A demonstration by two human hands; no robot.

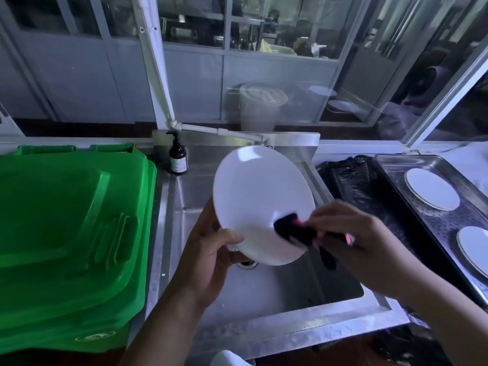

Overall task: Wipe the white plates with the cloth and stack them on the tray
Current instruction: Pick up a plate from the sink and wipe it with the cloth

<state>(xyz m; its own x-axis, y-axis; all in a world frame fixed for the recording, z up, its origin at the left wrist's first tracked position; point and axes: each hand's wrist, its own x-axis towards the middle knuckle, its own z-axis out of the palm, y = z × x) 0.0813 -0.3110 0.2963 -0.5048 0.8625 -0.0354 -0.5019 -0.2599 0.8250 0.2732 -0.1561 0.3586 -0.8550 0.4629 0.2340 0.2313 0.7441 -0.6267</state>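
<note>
Gripping a tilted white plate (260, 196) over the sink (277, 286), the left hand (211, 249) clamps its near rim; right hand (351, 233) fingers pinch the dark cloth (293, 229) against it, tray (412, 165) right.

Both bare forearms reach forward from the bottom of the view, the left one rising steeply from below, the right one coming in from the lower right corner. The left hand (211, 249) is raised with its thumb curled over the lower edge of a plate (261, 202) and its fingers hidden behind it. The right hand (353, 239) is blurred, fingers bunched around a dark cloth (293, 229) pressed to the plate's face.
</note>
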